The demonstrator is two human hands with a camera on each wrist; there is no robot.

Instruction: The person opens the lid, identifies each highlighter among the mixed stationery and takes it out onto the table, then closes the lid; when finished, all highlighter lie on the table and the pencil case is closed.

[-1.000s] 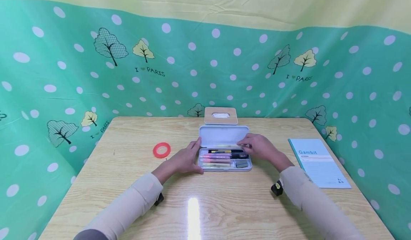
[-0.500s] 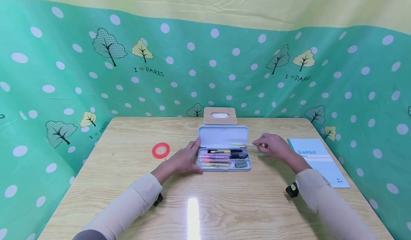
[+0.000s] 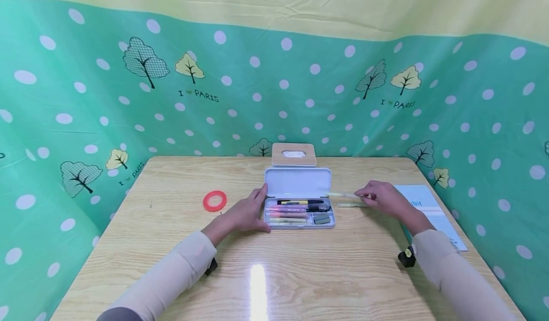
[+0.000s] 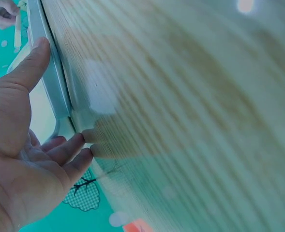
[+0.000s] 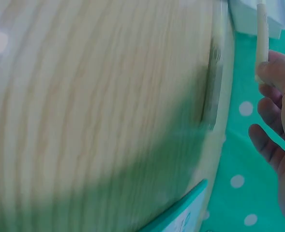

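An open white pencil case [image 3: 298, 180] lies at the table's middle, lid raised toward the back. Several pens [image 3: 289, 214] and a grey eraser [image 3: 321, 220] fill its compartments. My left hand [image 3: 245, 214] rests against the case's left end, thumb toward the front and fingers spread, as the left wrist view also shows. To the right of the case, my right hand [image 3: 381, 199] pinches a slim pale yellow pen [image 5: 262, 36] near one end between thumb and forefinger. The pen points left toward the case, above the table, and a faint streak shows below it on the glossy surface.
A red ring-shaped tape roll [image 3: 207, 201] lies left of the left hand. Behind the case stands a tissue box [image 3: 279, 159] with a wood-look top. A light blue notebook [image 3: 437, 218] lies at the right, partly covered by the right forearm. Patterned green cloth [image 3: 240, 116] hangs around the table.
My right hand has moved right, away from the case toward the notebook, drawing the pale yellow pen out from over the case. My left hand and the case have stayed in place.
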